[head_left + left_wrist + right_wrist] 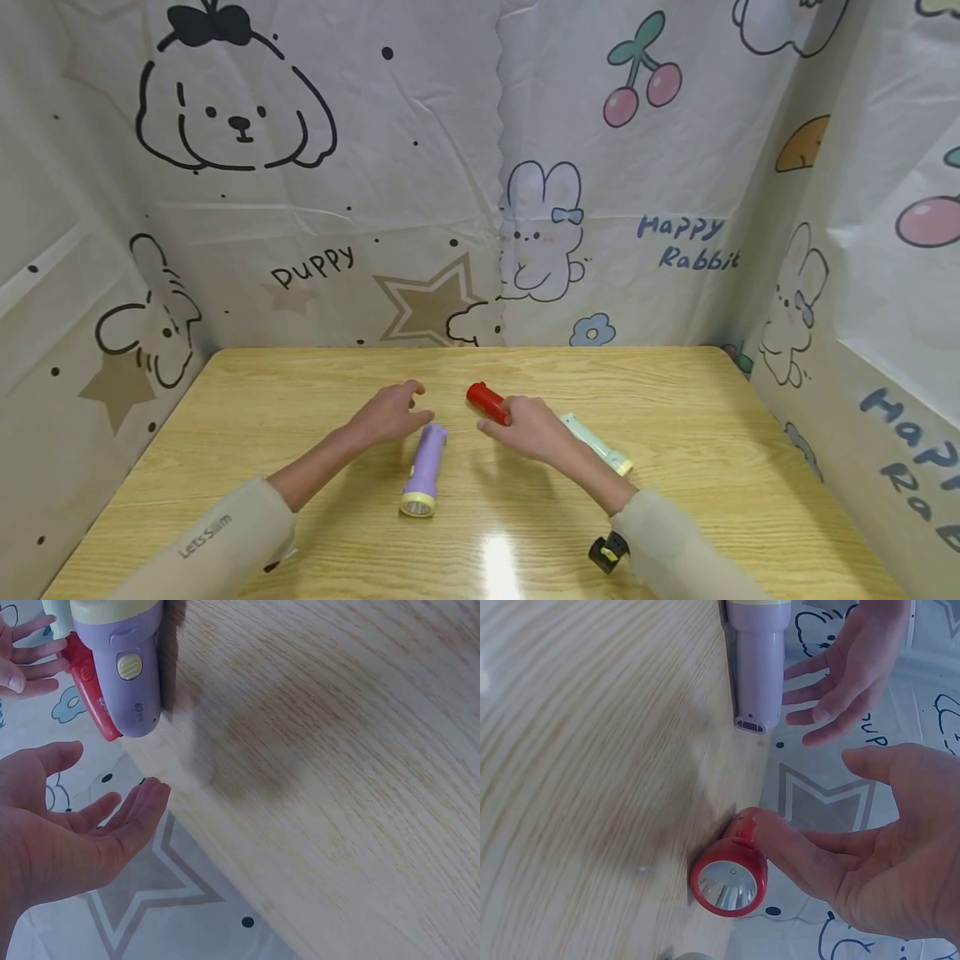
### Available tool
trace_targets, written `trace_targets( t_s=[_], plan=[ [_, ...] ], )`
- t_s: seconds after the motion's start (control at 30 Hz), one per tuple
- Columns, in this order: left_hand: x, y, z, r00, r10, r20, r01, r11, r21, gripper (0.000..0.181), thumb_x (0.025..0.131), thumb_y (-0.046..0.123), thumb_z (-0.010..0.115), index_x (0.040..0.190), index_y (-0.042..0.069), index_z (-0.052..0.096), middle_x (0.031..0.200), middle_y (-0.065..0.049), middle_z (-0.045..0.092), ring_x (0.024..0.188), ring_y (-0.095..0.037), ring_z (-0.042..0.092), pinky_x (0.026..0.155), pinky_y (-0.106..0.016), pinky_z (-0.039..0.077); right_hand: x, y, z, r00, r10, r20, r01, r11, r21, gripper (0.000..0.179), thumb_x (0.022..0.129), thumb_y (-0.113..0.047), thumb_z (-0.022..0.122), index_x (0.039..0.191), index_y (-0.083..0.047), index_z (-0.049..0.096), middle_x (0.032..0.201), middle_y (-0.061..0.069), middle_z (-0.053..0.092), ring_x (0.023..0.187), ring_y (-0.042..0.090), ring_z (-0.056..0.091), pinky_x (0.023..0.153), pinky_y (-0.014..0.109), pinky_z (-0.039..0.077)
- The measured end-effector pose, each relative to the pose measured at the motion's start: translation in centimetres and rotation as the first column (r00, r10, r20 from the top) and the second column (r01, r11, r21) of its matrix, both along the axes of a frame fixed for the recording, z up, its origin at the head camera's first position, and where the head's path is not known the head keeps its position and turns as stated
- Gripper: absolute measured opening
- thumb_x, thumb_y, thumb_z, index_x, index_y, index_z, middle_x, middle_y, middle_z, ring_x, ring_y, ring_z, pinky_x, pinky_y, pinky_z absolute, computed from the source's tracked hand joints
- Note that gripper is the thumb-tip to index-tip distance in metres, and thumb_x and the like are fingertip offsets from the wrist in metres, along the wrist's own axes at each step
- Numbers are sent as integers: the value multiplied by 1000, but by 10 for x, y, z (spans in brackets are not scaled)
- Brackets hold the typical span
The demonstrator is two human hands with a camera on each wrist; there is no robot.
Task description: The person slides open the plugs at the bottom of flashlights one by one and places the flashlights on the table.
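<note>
A red flashlight (487, 402) lies on the table toward its far side. My right hand (536, 429) is at its near end; in the right wrist view the fingers (799, 859) reach the red barrel, and the thumb stands well apart. Whether they press on it I cannot tell. My left hand (386, 414) hovers with thumb and fingers spread, holding nothing. Just to its right lies a purple flashlight (427, 467) with a pale yellow head toward me, apart from that hand. A mint-green flashlight (592, 442) lies beyond my right wrist, partly hidden by the forearm.
The wooden table (300, 375) is enclosed at the back and sides by a white printed cloth (420, 167). A black device (608, 552) shows at my right sleeve (667, 533). Light glares off the tabletop near the front.
</note>
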State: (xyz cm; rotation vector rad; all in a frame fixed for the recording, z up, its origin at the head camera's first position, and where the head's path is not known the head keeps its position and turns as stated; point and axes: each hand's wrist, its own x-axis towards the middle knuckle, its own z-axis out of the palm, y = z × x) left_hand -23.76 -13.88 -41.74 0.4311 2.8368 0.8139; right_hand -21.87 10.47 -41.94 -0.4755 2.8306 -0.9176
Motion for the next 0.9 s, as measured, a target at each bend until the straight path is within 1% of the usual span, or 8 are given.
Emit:
trace_targets(
  t_s=[0.2,0.43,0.57,0.6,0.67,0.8,0.83,0.9],
  plan=[
    [0,0,0,1000,0,3,0,1000,3,47,95,21,64,130,-9,54,113,-28,64,105,-39,62,84,-50,55,1,-4,0,1000,13,15,-13,1000,0,37,95,-40,67,86,-4,61,54,-5,40,46,7,36,42,21,28],
    [0,0,-2,1000,-2,20,1,1000,18,47,94,21,65,129,-9,55,113,-28,64,103,-39,63,82,-49,56,2,-8,-2,999,10,36,-10,1000,-7,40,94,-40,67,74,-8,55,50,-6,34,44,8,32,42,22,26],
    [1,0,-3,999,5,33,-6,1000,29,47,94,21,65,129,-9,55,113,-27,64,103,-39,63,82,-49,55,3,-12,-4,998,11,55,-10,1000,-13,41,93,-42,67,73,-8,54,51,-6,35,45,8,32,43,22,26],
    [2,0,-2,999,7,36,-8,999,32,47,94,21,64,129,-9,55,113,-27,64,102,-39,63,82,-49,55,3,-13,-4,998,12,59,-11,1000,-13,41,93,-41,67,75,-6,56,52,-6,35,46,9,32,43,23,26],
    [3,0,-2,999,12,41,-14,999,35,48,94,22,64,130,-8,54,113,-27,64,102,-38,63,82,-49,55,3,-14,-6,998,14,58,-14,1000,1,42,93,-42,68,86,-1,64,57,-4,43,49,10,38,45,24,31],
    [3,0,-2,999,17,46,-19,999,38,48,94,22,64,130,-8,54,113,-26,64,102,-38,63,82,-49,55,4,-16,-9,999,11,52,-13,999,40,54,92,-45,68,115,5,67,80,3,63,67,14,53,58,29,47],
    [3,0,-3,999,17,46,-19,999,38,49,94,23,64,131,-8,54,113,-26,64,102,-37,63,82,-49,55,4,-16,-10,999,12,48,-15,999,47,57,92,-45,67,119,5,66,86,5,65,72,15,56,62,31,50],
    [3,0,-3,999,16,50,-18,999,39,49,94,23,64,131,-8,54,113,-26,64,102,-37,63,81,-48,55,4,-17,-11,999,16,47,-19,998,56,57,92,-46,67,120,4,67,93,7,68,76,16,58,66,32,52]
  ],
)
